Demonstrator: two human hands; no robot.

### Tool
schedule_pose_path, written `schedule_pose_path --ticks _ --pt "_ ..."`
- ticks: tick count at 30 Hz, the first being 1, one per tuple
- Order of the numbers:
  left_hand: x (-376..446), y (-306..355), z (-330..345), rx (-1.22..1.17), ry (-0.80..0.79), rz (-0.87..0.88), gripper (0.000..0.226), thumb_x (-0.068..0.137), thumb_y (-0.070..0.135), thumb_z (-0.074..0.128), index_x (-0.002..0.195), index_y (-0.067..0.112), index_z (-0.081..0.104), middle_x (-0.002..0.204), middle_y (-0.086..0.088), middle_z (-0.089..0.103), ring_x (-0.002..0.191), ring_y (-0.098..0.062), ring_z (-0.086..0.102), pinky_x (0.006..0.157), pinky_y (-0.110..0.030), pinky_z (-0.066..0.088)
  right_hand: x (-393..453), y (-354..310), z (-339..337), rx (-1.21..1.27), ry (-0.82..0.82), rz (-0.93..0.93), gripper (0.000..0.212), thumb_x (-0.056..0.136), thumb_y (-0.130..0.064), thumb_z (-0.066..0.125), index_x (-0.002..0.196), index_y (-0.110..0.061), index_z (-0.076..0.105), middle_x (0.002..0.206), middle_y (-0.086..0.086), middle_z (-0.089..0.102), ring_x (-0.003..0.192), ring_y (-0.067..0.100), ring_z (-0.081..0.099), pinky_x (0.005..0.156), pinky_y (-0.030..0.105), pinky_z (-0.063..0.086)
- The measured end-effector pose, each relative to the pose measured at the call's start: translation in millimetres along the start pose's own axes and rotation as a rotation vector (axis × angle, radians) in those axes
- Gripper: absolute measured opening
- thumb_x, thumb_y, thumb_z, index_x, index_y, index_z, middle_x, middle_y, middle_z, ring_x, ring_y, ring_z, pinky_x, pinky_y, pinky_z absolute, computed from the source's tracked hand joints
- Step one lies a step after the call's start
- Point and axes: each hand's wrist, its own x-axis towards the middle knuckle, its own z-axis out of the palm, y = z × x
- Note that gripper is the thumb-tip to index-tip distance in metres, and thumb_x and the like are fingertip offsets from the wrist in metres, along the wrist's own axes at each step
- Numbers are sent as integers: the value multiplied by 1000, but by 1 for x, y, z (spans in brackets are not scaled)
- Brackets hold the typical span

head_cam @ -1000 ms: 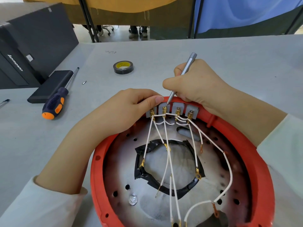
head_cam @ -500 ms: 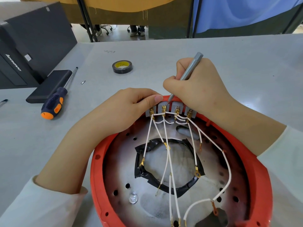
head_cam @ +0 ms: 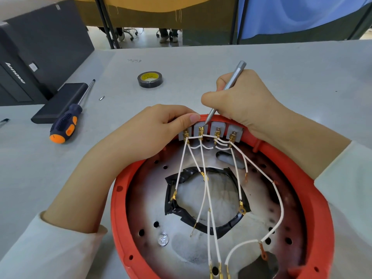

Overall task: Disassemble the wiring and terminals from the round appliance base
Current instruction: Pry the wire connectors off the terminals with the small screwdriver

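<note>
- At the centre of the frame, the right hand (head_cam: 241, 101) is gripping a slim grey precision screwdriver (head_cam: 225, 91) like a pen, fingers curled round its shaft, and the tip is touching the second grey terminal block (head_cam: 201, 130) from the left.
- Just left of it, the left hand (head_cam: 153, 131) is resting on the red rim, its fingers curled over the leftmost block and its thumb lying flat along the top of the row; how firmly it is pinching the block I cannot tell.
- Below the hands, the round appliance base (head_cam: 314, 198) is filling the lower right of the frame, red-rimmed, with a perforated metal floor.
- White wires (head_cam: 205, 178) are fanning down from the four blocks to brass terminals, crossing a ring of black tape (head_cam: 201, 224) around the central opening.
- At the left of the frame, a blue and orange screwdriver (head_cam: 66, 121) is lying on the grey table (head_cam: 281, 63), its shaft beside a flat black box (head_cam: 60, 101).
- Toward the upper middle, a roll of black tape (head_cam: 150, 79) is lying flat, well apart from the base.
- In the upper left, a black computer case (head_cam: 40, 47) is standing.
</note>
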Motion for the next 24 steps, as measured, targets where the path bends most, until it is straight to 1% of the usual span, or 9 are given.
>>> schedule_pose_path --ticks 3,9,11,13,15,18,21,22,24 --pt "1 0 1 5 -1 -4 29 93 48 41 103 39 66 95 13 70 92 -4 60 83 -18 42 4 0 0 -2 -43 52 34 70 -9 64 49 -15 38 32 -10 30 30 5 30 32 9 24" --pt "1 1 0 9 7 1 29 92 49 42 104 39 67 95 17 69 91 2 58 82 -13 41 8 1 1 -35 -65 87 34 73 -14 64 51 -16 37 32 -10 29 30 5 29 32 10 24" --pt "1 0 0 15 7 -1 31 91 50 41 104 39 66 96 17 69 92 2 59 84 -15 42 6 1 1 -37 -55 63 30 73 -14 64 54 -14 41 38 -9 32 32 5 30 33 11 25" --pt "1 0 0 19 4 -1 28 92 50 41 103 42 65 96 19 69 92 5 58 82 -11 41 3 0 2 -54 -42 0 22 75 -16 65 60 -10 49 46 -4 37 37 5 33 36 14 30" --pt "0 0 0 14 4 0 27 92 50 41 103 43 65 96 23 68 92 9 57 80 -8 40 -1 0 2 -93 -14 -82 27 78 -22 67 61 -10 50 47 -5 42 40 4 40 39 11 32" --pt "1 -1 -1 14 8 -16 29 91 51 42 107 43 64 101 24 67 96 9 57 85 -9 40 -7 -1 -1 -88 11 -124 35 76 -33 75 56 -20 50 40 -12 48 42 -2 48 41 7 34" --pt "0 0 -1 7 9 -11 28 91 50 42 107 44 64 101 23 68 96 6 58 86 -14 42 -10 -2 -3 -119 27 -140 37 72 -42 78 54 -24 51 42 -12 51 46 -1 51 44 10 37" --pt "0 0 -1 3 9 -5 28 92 48 42 107 42 65 100 22 68 96 4 59 87 -15 42 -11 -3 -3 -130 33 -147 39 73 -44 76 53 -22 50 42 -11 51 46 0 52 46 12 40" --pt "0 0 0 -7 5 4 29 93 47 43 107 39 67 98 21 69 96 3 59 88 -18 41 -14 -4 -3 -93 44 -158 47 81 -46 68 53 -14 50 38 -9 48 46 6 54 53 22 47"
